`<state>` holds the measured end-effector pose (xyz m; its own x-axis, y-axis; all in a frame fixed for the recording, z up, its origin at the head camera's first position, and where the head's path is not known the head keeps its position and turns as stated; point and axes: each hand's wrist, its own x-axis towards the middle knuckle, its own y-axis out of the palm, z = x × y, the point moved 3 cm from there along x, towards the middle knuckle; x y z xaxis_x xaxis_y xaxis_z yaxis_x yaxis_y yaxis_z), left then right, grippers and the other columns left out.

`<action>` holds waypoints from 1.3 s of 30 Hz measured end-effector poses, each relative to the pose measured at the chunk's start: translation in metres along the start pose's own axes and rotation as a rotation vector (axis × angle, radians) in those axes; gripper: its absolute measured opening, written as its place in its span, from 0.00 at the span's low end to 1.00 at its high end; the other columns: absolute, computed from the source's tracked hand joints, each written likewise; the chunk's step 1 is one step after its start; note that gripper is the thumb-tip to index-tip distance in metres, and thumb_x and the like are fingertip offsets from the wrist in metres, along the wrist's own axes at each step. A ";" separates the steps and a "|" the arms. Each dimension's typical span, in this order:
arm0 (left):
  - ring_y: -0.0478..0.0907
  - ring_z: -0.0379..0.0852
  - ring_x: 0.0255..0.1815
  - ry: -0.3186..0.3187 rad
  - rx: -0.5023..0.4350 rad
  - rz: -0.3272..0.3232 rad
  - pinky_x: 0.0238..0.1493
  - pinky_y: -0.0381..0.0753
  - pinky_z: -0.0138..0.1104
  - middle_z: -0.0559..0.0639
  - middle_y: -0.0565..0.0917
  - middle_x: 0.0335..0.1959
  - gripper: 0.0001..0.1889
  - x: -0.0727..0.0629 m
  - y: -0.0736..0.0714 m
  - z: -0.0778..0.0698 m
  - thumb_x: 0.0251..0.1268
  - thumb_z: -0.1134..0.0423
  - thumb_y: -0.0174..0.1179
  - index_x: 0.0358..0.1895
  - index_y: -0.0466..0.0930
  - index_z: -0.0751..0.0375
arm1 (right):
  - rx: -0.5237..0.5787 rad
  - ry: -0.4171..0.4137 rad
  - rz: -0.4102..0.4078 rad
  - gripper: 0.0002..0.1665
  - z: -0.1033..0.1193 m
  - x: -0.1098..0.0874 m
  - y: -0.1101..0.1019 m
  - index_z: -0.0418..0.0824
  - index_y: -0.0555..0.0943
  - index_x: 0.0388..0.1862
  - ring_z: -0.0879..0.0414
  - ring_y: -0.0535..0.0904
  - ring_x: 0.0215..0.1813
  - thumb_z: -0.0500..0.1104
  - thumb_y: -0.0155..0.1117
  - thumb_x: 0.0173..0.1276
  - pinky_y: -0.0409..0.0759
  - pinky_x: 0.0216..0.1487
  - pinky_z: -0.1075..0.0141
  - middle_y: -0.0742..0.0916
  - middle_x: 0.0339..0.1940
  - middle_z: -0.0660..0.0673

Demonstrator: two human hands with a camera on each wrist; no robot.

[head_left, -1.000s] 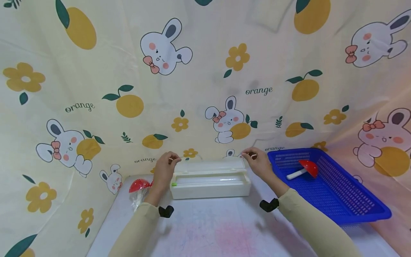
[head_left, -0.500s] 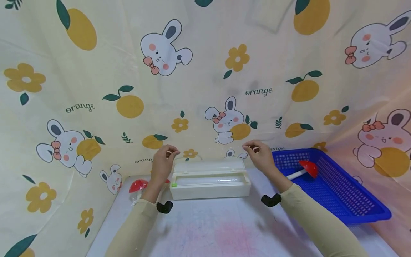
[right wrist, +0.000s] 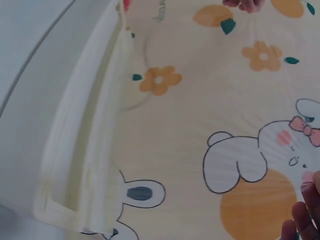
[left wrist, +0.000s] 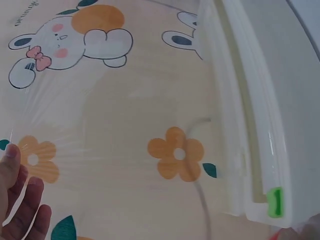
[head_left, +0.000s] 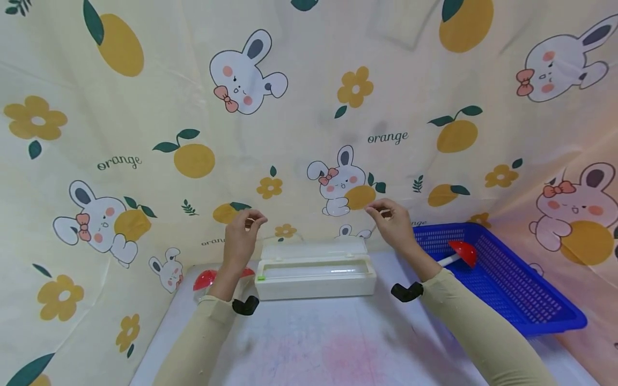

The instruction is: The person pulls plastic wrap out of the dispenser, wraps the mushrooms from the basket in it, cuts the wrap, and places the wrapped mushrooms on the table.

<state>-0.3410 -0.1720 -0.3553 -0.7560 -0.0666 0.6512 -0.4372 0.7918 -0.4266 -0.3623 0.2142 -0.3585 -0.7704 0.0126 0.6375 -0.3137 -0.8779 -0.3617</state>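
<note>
A white cling film dispenser box sits on the table with its lid raised. A green sliding cutter is at its left end. Clear cling film rises from the box as a thin, faintly creased sheet. My left hand pinches the film's left corner between thumb and fingers, above and left of the box. At the right, my right hand pinches the other corner at about the same height. Creases fan out from the fingertips in both wrist views.
A blue perforated basket stands at the right with a red-capped toy mushroom in it. Behind my left wrist lies another red-capped mushroom in clear wrap. A printed cloth hangs close behind the box.
Both hands have risen and moved up away from the box, drawing the film out farther. The box and basket have stayed in place.
</note>
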 end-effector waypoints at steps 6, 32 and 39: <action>0.83 0.50 0.48 0.003 -0.002 -0.020 0.53 0.84 0.41 0.52 0.87 0.46 0.09 0.001 -0.004 -0.007 0.74 0.59 0.69 0.50 0.85 0.58 | 0.013 -0.013 -0.016 0.11 0.006 0.002 -0.002 0.35 0.87 0.51 0.53 0.82 0.49 0.42 0.68 0.80 0.80 0.50 0.72 0.90 0.48 0.39; 0.85 0.43 0.37 0.053 -0.179 0.065 0.44 0.85 0.26 0.46 0.88 0.41 0.06 -0.056 -0.027 0.000 0.70 0.66 0.72 0.46 0.86 0.56 | 0.043 -0.123 -0.008 0.04 0.033 -0.061 -0.019 0.40 0.89 0.47 0.60 0.89 0.45 0.38 0.71 0.77 0.78 0.62 0.77 0.92 0.41 0.47; 0.85 0.44 0.36 0.064 -0.212 0.137 0.40 0.86 0.26 0.45 0.87 0.39 0.08 -0.085 -0.033 0.005 0.68 0.69 0.73 0.45 0.87 0.53 | 0.076 -0.149 0.001 0.06 0.033 -0.092 -0.024 0.40 0.89 0.47 0.60 0.88 0.44 0.32 0.72 0.74 0.80 0.59 0.78 0.92 0.40 0.46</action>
<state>-0.2649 -0.1950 -0.3996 -0.7656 0.0837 0.6378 -0.2157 0.9007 -0.3771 -0.2656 0.2179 -0.3865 -0.6783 -0.0539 0.7328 -0.2662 -0.9115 -0.3135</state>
